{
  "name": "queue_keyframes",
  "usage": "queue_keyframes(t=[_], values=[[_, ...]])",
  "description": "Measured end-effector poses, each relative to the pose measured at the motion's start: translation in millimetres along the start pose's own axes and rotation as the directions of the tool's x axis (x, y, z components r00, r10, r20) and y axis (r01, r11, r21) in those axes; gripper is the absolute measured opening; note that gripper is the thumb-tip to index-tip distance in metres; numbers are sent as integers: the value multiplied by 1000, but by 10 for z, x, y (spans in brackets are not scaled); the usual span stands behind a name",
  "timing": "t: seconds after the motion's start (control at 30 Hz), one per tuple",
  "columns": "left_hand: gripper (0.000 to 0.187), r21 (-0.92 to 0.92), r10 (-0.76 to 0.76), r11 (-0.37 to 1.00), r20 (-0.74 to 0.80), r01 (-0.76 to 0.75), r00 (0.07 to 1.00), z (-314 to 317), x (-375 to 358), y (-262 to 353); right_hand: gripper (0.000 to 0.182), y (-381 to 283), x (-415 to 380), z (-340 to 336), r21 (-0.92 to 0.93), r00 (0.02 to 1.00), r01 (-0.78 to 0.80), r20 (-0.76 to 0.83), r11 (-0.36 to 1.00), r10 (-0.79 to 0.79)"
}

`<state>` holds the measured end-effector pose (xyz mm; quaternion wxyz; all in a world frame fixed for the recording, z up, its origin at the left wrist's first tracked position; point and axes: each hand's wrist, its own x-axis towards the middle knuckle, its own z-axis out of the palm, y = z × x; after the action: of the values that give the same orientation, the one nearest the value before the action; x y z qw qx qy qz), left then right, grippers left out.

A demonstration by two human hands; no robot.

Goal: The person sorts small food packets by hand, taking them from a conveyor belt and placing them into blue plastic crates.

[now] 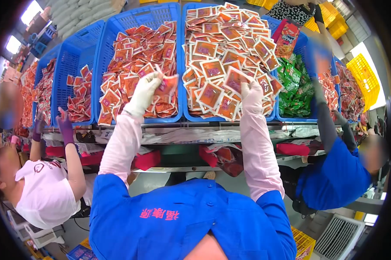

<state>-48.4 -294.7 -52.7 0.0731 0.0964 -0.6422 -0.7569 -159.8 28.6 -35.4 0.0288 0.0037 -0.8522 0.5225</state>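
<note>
In my white-gloved left hand (144, 93) is an orange sachet (168, 86) with a pale edge, pinched by the fingers and held up above a blue crate (180, 56) of similar red-orange sachets. My right hand (252, 96), gloved too, grips a second orange sachet (235, 79) with a white border. It is over the neighbouring crate, heaped with white-edged orange sachets (213, 69). Pink sleeves cover both forearms. Some of the fingertips are hidden behind the gloves and sachets.
Right of the heap, a blue crate holds green packets (297, 82) and a red printed bag (286, 38). Below the crates runs a green belt (178, 158) with an open printed bag (228, 158). Co-workers stand at my left (48, 186) and right (338, 177); another person is across.
</note>
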Motion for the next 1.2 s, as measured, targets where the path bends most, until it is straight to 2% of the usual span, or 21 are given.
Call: queue_keyframes(t=[0.03,0.07,0.13,0.2,0.27,0.33,0.37,0.4,0.53,0.57,0.63,0.67,0.7,0.73,0.8,0.87,0.9,0.97,1.03,1.1,1.2], values=[[16,-230,-34,971,151,69,988,126,-84,50,19,119,25,94,249,988,116,75,962,-138],[13,-72,97,994,203,-84,974,260,-130,-22,19,114,-33,116,482,953,198,107,854,-282],[10,-391,-56,901,327,189,943,812,-504,-2,24,63,-368,71,565,914,-158,394,810,-95],[14,-408,-71,865,479,294,875,1238,-723,-54,35,-43,-672,-103,605,667,-516,728,606,-158],[20,-411,-84,853,498,320,863,1631,-881,-144,48,137,-968,-370,577,567,-745,812,336,-137],[17,-296,-173,889,487,348,856,1953,-983,-386,53,356,-1234,-749,618,667,-601,737,506,-107],[16,-206,-161,929,525,309,836,2154,-1028,-421,54,503,-1294,-1094,413,613,-554,790,723,19],[15,-118,-147,960,562,256,814,2335,-1064,-449,53,723,-1395,-1297,494,640,-570,768,657,-22],[15,-43,-114,985,563,167,819,3190,-1239,-463,43,920,-1723,-2261,387,950,-292,222,874,219],[27,27,-129,987,709,156,693,3414,-1219,-335,37,902,-1757,-2431,538,968,-196,-28,820,250],[40,326,-131,893,848,-310,514,3912,-1314,35,31,949,-1637,-2795,493,908,56,-387,868,160],[57,280,-9,822,877,-495,481,4169,-1339,-120,30,1448,-1475,-3007,275,878,163,-478,948,-13],[73,369,56,547,880,-752,472,4519,-1338,-493,29,1129,-1445,-3082,107,839,77,-544,991,-6],[79,415,-2,424,889,-805,458,4741,-1315,-600,31,1368,-1309,-3184,-225,797,57,-576,973,-180],[65,542,-210,369,840,-755,500,5108,-1151,-871,30,1912,-1013,-3212,-156,849,30,-518,987,-108],[50,572,-215,298,820,-764,530,5134,-998,-1219,29,2181,-946,-3234,-638,979,-204,-146,743,144],[37,581,-162,305,813,-755,560,5087,-954,-1450,31,2407,-889,-3139,-792,953,-126,72,598,295],[16,482,-62,247,874,-841,483,4734,-1045,-1386,39,2498,-798,-2921,-921,743,34,282,387,607],[14,400,-90,244,916,-883,390,4331,-1264,-1157,49,2413,-448,-2191,-976,486,66,215,209,847],[15,295,51,319,943,-901,328,3904,-1449,-972,48,2183,-495,-1723,-943,518,171,333,286,788],[16,511,-192,363,859,-779,474,3391,-1621,-948,44,1770,-687,-848,-847,549,336,532,412,645]])
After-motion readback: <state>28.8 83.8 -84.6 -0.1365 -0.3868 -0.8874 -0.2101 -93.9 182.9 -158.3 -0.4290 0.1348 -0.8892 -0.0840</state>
